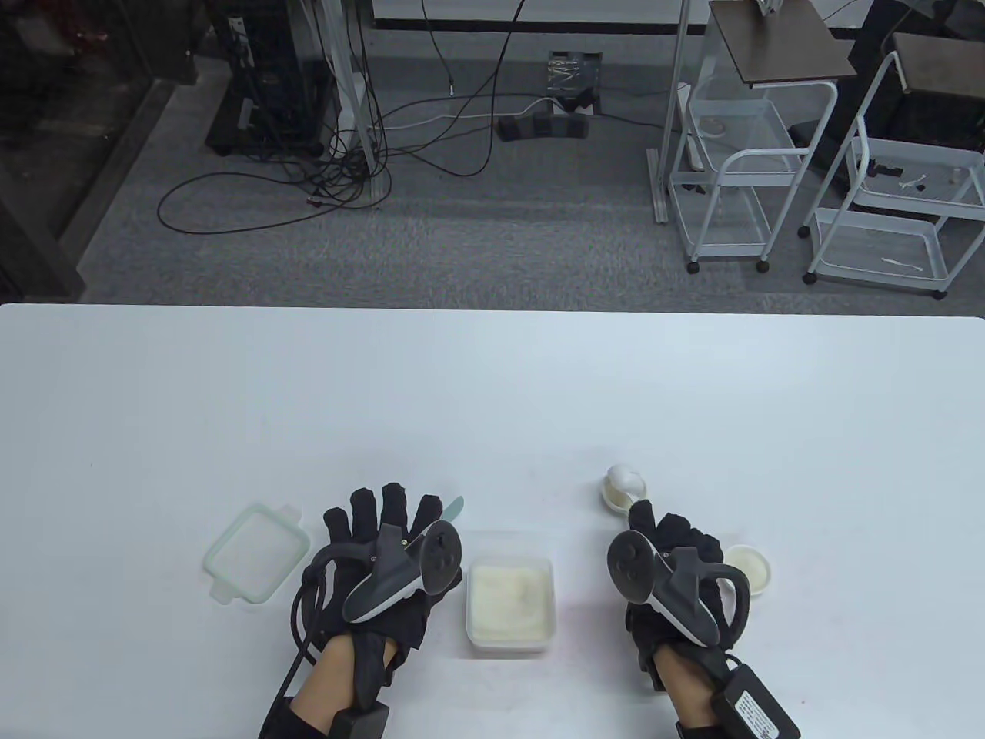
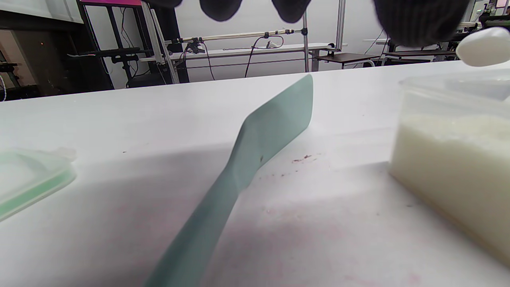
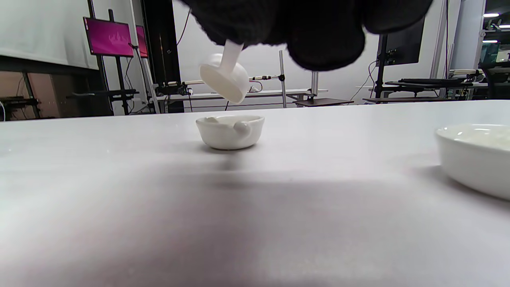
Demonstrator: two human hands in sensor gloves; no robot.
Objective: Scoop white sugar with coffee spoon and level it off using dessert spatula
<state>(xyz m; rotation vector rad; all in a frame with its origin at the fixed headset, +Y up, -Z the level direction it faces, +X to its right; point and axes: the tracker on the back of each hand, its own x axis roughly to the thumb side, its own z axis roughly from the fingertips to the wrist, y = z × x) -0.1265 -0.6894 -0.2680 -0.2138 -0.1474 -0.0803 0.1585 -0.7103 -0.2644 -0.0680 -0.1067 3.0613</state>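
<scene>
A white table (image 1: 492, 400) seen from above, with two hands in black sensor gloves entering from the near edge; the left hand (image 1: 377, 554) lies flat with fingers straight and spread over a pale green dessert spatula (image 2: 247, 159), which rests on the table with its blade tip showing past the fingertips. Just right of that hand stands an open clear tub of white sugar (image 1: 511, 604); its green-rimmed lid (image 1: 256, 552) lies to the left. The right hand (image 1: 669, 562) has its fingers curled, pinching the handle of a white coffee spoon (image 3: 225, 77), held tilted in the air above a small white dish (image 3: 230, 131); a second white dish (image 1: 748, 568) sits beside that hand.
</scene>
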